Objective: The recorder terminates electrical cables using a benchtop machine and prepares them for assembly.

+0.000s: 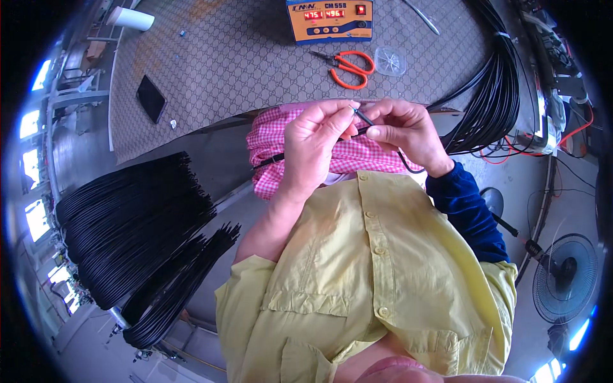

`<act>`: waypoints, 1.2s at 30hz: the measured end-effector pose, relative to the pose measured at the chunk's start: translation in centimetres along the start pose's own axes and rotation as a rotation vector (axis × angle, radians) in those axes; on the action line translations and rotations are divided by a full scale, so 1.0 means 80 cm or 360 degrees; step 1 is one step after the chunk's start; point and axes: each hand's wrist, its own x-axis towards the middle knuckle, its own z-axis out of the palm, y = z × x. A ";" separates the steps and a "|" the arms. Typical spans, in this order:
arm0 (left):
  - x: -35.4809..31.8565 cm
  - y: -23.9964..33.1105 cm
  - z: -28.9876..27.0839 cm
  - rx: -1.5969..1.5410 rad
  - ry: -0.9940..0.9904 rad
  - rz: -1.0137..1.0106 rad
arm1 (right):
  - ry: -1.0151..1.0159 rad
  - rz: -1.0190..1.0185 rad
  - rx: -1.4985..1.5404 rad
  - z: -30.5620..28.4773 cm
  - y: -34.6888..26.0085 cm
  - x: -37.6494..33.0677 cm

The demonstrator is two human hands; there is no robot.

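Both hands meet in front of my chest, at the table's near edge. My left hand (314,137) is closed in a pinch, thumb and forefinger together at the tip of a thin black cable (363,117). Whether a small part sits in that pinch is too fine to make out. Just to its right, my right hand (405,127) grips the same cable between thumb and fingers. A black length also passes under the hands, and a loop hangs below the right one. Beyond the hands lie orange-handled scissors (351,69) and a clear plastic dish (390,62) with small thin pieces.
A yellow-and-blue box with a red digital display (332,22) stands at the table's far side. On the patterned table (223,64) lie a black phone (151,99), a white cup (131,19) and tweezers (423,17). Black cable bundles (137,220) hang left; another (495,89) lies right, above a fan (565,277).
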 end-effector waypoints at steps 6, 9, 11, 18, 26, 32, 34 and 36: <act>0.002 0.009 -0.006 0.0216 -0.0065 0.0068 | 0.0022 0.0050 -0.0147 0.003 -0.011 -0.007; 0.004 0.015 -0.007 0.0461 -0.0097 0.0133 | 0.0020 0.0240 -0.0192 0.007 -0.031 -0.013; 0.009 0.019 -0.012 0.0832 -0.0193 0.0249 | -0.0011 0.0334 -0.0268 0.007 -0.045 -0.014; 0.026 0.035 -0.003 0.1069 -0.0328 0.0191 | 0.0041 0.0336 -0.0395 -0.002 -0.059 -0.013; 0.020 -0.018 0.021 -0.0604 0.0129 -0.0050 | 0.0279 0.0193 0.0566 0.021 -0.003 -0.011; 0.015 -0.028 0.029 -0.0578 0.0320 0.0030 | 0.0225 0.0262 0.0887 0.032 0.010 -0.005; 0.014 -0.031 0.026 -0.0554 0.0254 0.0034 | 0.0184 0.0307 0.0968 0.031 0.011 -0.004; 0.014 -0.033 0.023 -0.0544 0.0215 0.0022 | 0.0132 0.0345 0.1036 0.027 0.011 -0.004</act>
